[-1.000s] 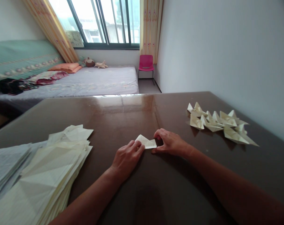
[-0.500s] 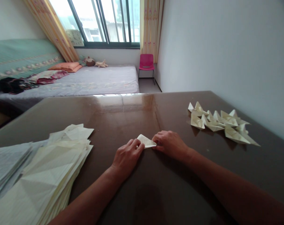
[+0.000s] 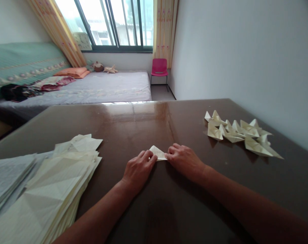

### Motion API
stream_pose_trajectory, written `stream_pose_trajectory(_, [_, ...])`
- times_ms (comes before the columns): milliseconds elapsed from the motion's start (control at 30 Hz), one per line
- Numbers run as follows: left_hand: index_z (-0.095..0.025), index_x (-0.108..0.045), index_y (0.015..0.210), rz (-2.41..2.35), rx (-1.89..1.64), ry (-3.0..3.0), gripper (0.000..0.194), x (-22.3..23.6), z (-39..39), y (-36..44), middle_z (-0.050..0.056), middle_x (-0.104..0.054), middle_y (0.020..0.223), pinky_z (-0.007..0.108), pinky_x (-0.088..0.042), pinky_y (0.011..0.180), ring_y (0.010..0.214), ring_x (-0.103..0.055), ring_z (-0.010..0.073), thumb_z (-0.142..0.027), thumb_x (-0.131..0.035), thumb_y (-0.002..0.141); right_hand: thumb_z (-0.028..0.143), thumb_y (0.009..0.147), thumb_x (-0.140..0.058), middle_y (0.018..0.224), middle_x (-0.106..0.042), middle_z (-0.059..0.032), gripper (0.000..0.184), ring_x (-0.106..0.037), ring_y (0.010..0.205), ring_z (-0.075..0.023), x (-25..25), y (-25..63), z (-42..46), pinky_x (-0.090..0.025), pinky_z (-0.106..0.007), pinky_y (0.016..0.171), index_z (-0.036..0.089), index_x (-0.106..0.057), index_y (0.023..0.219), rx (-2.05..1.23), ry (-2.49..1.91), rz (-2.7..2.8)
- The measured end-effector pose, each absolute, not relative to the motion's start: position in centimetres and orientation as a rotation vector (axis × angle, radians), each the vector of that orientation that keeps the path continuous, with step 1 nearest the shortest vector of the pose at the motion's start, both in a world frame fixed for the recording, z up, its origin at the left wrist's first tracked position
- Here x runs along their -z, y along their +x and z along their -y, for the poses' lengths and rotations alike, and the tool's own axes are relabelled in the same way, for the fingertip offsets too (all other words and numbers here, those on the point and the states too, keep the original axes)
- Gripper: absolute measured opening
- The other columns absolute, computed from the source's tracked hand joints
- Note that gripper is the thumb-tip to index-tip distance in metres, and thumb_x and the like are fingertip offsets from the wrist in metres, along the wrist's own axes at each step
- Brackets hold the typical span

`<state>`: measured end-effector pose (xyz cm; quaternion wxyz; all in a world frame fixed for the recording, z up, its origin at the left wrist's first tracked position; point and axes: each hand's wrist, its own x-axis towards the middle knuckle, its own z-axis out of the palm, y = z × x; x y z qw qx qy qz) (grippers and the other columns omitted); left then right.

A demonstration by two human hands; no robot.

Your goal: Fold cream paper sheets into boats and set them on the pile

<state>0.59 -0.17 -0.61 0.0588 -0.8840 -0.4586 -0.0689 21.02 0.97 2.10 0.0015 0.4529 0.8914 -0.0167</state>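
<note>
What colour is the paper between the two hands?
The folded paper is creamy white, seen best in the head view.

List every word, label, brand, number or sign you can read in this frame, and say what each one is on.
No readable text in this view.
Whitish papers at far left: faint marks, too blurred to tell if they are print.
Pale panel by the window: markings too blurred to read.
Small folded paper at the left hand and right hand: no lettering visible.

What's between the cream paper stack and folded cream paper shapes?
The head view: left hand, small white folded paper and right hand, on a brown table.
</note>
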Motion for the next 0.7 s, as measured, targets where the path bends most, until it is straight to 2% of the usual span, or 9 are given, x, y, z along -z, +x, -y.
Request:
stream_pose_trajectory(133, [-0.026,-0.056,0.110,1.389,0.229,-2.677,0.020,0.6,0.2,0.6,0.002,-0.060,0.102,0.023,-0.046,0.059,0.092,-0.055,0.0177,-0.024,-0.048,0.092,0.027,0.091,-0.049,0.090,-0.067,-0.0079,0.023,-0.056,0.089,-0.0199,-2.0,21.5,-1.5,-0.039,-0.027,0.068,0.021,-0.070,0.084,0.229,1.515,-2.834])
stream_pose_trajectory(267, [-0.029,-0.044,0.129,1.384,0.290,-2.679,0.036,0.7,0.2,0.5,0.002,-0.057,0.118,0.023,-0.049,0.063,0.101,-0.055,0.0169,-0.023,-0.045,0.093,0.033,0.088,-0.054,0.089,-0.068,-0.0021,0.019,-0.059,0.083,-0.0151,-1.1,22.1,-2.4,-0.039,-0.025,0.069,0.025,-0.071,0.087,0.590,1.750,-2.825])
stream_pose_trajectory(367, [-0.031,-0.043,0.131,1.404,0.317,-2.673,0.038,0.9,0.1,0.5,0.002,-0.054,0.126,0.023,-0.050,0.066,0.104,-0.055,0.0167,-0.023,-0.043,0.094,0.037,0.087,-0.055,0.085,-0.069,0.0001,0.019,-0.060,0.077,-0.0140,-0.4,22.2,-2.8,-0.037,-0.024,0.064,0.025,-0.069,0.088,0.787,1.896,-2.737])
stream_pose_trajectory(533, [-0.031,-0.045,0.131,1.485,0.332,-2.634,0.038,1.1,-0.1,0.5,0.003,-0.054,0.128,0.025,-0.051,0.069,0.106,-0.055,0.0180,-0.025,-0.041,0.094,0.033,0.082,-0.060,0.087,-0.066,0.0005,0.017,-0.058,0.075,-0.0131,0.0,21.8,-2.8,-0.033,-0.023,0.060,0.023,-0.059,0.095,0.702,2.035,-2.716])
stream_pose_trajectory(700, [-0.023,-0.041,0.138,1.518,0.431,-2.543,0.046,1.4,-0.5,0.2,0.008,-0.051,0.135,0.039,-0.045,0.094,0.123,-0.046,0.0254,-0.032,-0.046,0.092,0.034,0.084,-0.059,0.087,-0.063,0.0003,0.013,-0.056,0.074,-0.0127,-0.1,21.6,-2.5,-0.032,-0.023,0.061,0.023,-0.058,0.088,0.569,1.951,-2.752])
